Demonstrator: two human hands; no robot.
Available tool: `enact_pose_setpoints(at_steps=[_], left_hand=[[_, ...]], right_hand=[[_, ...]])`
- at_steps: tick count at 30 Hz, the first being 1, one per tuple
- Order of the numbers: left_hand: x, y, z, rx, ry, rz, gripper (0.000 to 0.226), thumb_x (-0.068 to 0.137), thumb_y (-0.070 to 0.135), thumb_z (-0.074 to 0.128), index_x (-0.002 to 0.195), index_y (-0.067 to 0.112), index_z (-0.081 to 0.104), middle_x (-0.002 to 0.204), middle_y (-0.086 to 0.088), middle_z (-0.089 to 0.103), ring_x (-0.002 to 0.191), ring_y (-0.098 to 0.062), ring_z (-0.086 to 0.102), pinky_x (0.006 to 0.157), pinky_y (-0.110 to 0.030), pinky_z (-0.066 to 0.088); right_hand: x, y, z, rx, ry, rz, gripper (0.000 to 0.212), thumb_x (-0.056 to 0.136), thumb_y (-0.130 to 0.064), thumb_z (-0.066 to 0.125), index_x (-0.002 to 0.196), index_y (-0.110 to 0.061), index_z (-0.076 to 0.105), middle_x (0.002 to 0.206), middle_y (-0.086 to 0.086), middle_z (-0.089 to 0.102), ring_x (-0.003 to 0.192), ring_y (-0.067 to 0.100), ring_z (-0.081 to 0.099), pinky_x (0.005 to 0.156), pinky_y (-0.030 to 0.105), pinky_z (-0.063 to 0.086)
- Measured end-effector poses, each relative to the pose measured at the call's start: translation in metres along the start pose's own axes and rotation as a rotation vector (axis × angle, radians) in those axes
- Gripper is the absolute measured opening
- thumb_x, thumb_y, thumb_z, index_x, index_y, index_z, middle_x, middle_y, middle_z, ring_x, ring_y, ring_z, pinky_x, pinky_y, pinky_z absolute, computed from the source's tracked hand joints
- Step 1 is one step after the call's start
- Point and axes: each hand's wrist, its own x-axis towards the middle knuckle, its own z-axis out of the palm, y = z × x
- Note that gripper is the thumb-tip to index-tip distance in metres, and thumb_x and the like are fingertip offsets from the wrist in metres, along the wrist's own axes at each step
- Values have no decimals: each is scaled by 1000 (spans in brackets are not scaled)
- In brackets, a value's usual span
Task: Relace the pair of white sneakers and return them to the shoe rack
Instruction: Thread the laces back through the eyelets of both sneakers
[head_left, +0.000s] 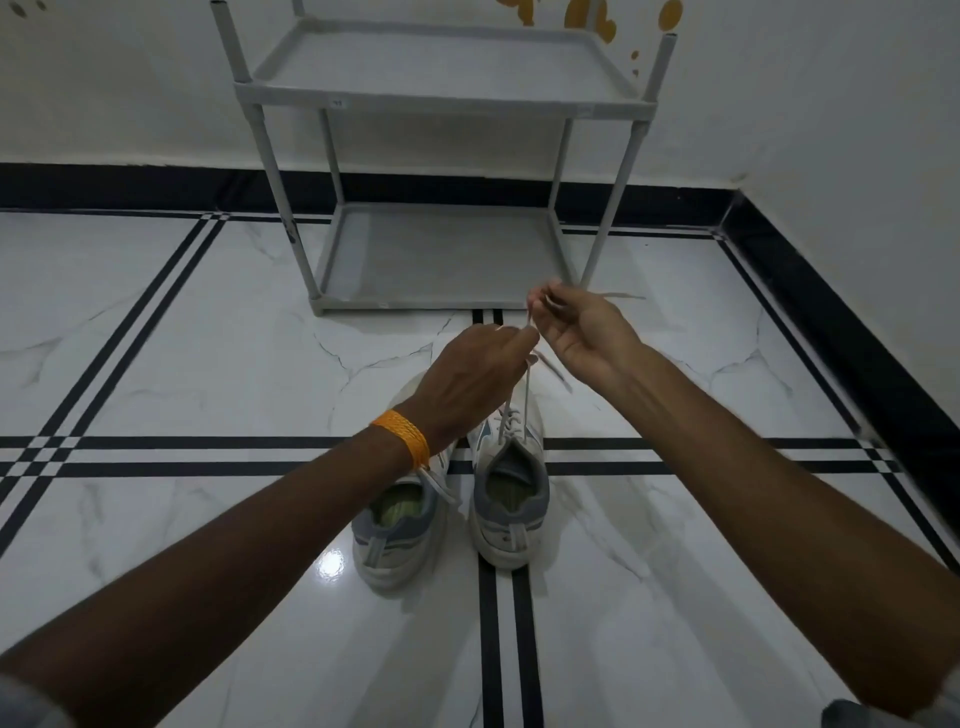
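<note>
Pinching the lace (525, 400) at frame centre with the left hand (467, 364), gripping its loose end with the right hand (576, 325) just up and right. Drawn taut up from the sneaker (511, 499) below centre, beside the other sneaker (395, 530) at lower left. Not yet on the shoe rack (415, 306), upper centre. Tugging unevenly could strip an eyelet or tip the sneaker; slackening the pinch could drop the end.
</note>
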Motion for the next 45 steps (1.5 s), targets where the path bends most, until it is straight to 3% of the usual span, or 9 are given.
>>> enact_pose_setpoints(at_steps=[3,9,15,24,30,33,37,41,45], left_hand=[[-2,-3,-1,-90,-60,-103,9,84,12,72,86,6,67,69,-11,67,57,-20,57,58,-31,50],[18,-5,-21,-724,-474,-940,14,85,16,70,84,1,72,68,0,59,61,-10,51,54,-17,36],[34,-21,-30,-1000,-745,-1209,16,91,13,62,93,0,70,65,-1,52,58,-9,43,54,-19,33],[18,-20,-20,-1246,-476,-1312,16,87,7,65,97,-3,71,71,-6,60,62,-9,51,57,-19,41],[9,-18,-21,-689,-415,-946,55,87,58,58,73,10,79,52,8,60,55,-4,54,63,-22,41],[1,-23,-13,-524,-264,-911,53,84,47,68,53,5,62,45,2,48,40,-5,41,56,-23,38],[-16,-29,-3,-834,-104,-1206,45,78,15,75,51,14,39,52,-1,34,48,-13,33,52,-24,35],[-41,-37,11,-1347,75,-1657,19,87,8,68,73,11,54,65,-5,50,54,-12,41,44,-20,34],[-61,-50,10,-1746,442,-1761,23,92,28,64,103,9,61,84,-3,72,80,-15,69,60,-20,56]], right_hand=[[8,13,-13,-44,86,106,4,93,3,57,92,4,61,94,22,63,82,24,67,64,24,62],[3,18,-33,-340,166,220,16,87,-5,66,100,1,59,108,26,61,101,32,67,87,35,59],[-20,14,-22,-1022,105,-161,13,90,-13,63,98,-6,68,94,12,72,81,21,67,67,26,54],[-34,13,-14,-1183,-166,-25,38,77,-27,82,102,-8,60,84,11,74,71,17,69,68,28,57],[-30,-3,-15,-1282,-136,-3,29,89,-31,67,70,-10,68,58,0,44,60,15,40,62,29,36],[-23,-2,-26,-1077,-110,32,30,89,-30,65,62,-18,56,65,-1,52,72,17,50,77,34,43],[-16,15,-53,-268,-82,125,17,93,-10,56,77,-7,61,91,12,73,95,24,68,90,36,56],[-7,36,-91,185,-5,211,42,93,-12,55,52,-15,45,58,1,57,63,16,64,64,30,56],[-3,46,-127,-666,141,-23,42,96,-23,56,59,-17,38,54,-1,38,53,16,32,47,24,32]])
